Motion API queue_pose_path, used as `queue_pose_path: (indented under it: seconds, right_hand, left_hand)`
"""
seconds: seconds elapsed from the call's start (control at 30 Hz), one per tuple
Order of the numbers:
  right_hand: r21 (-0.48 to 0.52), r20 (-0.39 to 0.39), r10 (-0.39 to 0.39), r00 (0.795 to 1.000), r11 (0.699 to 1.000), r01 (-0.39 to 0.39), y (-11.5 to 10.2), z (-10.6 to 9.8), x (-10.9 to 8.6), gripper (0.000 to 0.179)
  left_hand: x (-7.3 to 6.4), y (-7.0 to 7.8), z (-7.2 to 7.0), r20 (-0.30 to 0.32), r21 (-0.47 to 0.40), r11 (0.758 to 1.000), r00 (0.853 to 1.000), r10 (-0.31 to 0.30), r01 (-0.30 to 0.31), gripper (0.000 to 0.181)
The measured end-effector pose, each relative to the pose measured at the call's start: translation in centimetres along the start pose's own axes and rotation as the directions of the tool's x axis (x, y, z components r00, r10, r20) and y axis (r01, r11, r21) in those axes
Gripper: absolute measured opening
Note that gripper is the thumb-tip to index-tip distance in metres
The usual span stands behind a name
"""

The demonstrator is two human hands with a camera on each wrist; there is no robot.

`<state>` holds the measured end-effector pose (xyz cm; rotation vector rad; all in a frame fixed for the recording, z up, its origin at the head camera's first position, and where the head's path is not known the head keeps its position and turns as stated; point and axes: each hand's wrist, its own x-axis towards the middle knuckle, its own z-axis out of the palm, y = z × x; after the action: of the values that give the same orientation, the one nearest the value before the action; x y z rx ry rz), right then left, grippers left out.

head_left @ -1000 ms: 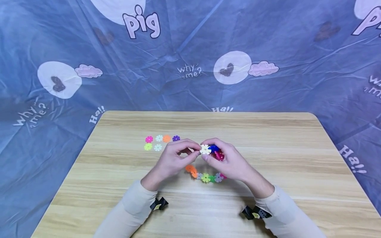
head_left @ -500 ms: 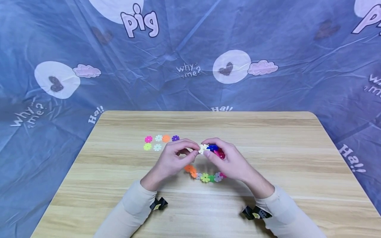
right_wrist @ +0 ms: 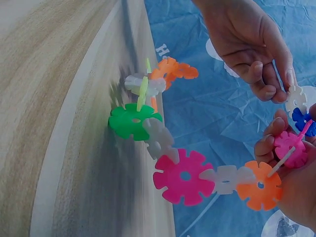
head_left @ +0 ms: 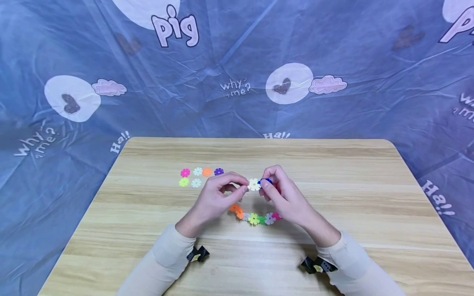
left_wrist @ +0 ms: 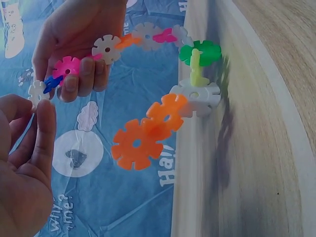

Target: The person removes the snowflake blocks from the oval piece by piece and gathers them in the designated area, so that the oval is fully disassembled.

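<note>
A white snowflake disc (head_left: 254, 185) sits between both hands, edge to edge with a blue snowflake disc (right_wrist: 303, 122). My left hand (head_left: 219, 193) pinches the white disc's outer edge between thumb and fingertips. The blue disc is pinched by my right hand (head_left: 286, 196), whose other fingers curl against a pink disc (left_wrist: 66, 71). From there a linked chain of discs hangs in a curve down to the table, with a green disc (right_wrist: 135, 121), a larger pink disc (right_wrist: 183, 177) and white ones. Two orange discs (left_wrist: 137, 143) form its far end.
Loose discs lie on the wooden table (head_left: 148, 230) beyond my left hand: a pink one (head_left: 185, 172), a yellow-green one (head_left: 184, 182), a purple one (head_left: 219, 172), an orange one (head_left: 207, 172) and pale ones. A patterned blue cloth (head_left: 207, 111) hangs behind the table.
My right thumb and fingertips have shifted right, off the white disc and onto the blue one, leaving more of the white disc showing. The left hand has stayed about where it was.
</note>
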<state>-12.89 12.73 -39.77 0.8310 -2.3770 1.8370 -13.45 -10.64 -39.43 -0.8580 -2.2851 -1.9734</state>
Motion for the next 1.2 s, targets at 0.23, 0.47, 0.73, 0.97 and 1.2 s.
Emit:
queue_pose_path:
  seconds: [0.23, 0.47, 0.73, 0.97, 1.2]
  right_hand:
    - [0.007, 0.007, -0.021, 1.000, 1.000, 0.021, -0.01, -0.12, 0.06, 0.006]
    - [0.017, 0.007, -0.033, 0.999, 0.999, 0.033, 0.02, -0.14, 0.31, 0.006]
    - [0.008, -0.001, -0.054, 0.999, 0.999, 0.054, 0.00, -0.16, 0.44, 0.007]
    - [-0.004, -0.005, -0.079, 0.997, 0.997, 0.079, 0.18, -0.11, 0.32, 0.008]
    - [0.000, 0.002, -0.114, 0.994, 0.994, 0.114, 0.41, -0.15, 0.24, 0.010]
  left_hand:
    - [0.09, 0.38, 0.08, -0.009, -0.019, 0.999, 0.999, -0.050, 0.050, 0.015]
    - [0.46, 0.45, -0.02, -0.018, -0.014, 0.992, 0.992, -0.124, 0.123, 0.017]
    - [0.80, 0.53, -0.27, -0.003, 0.031, 0.983, 0.983, -0.184, 0.184, 0.018]
    - [0.89, 0.75, -0.15, 0.027, 0.034, 0.981, 0.981, -0.190, 0.189, 0.020]
    - [0.86, 0.67, 0.01, 0.049, 0.044, 0.974, 0.974, -0.223, 0.221, 0.029]
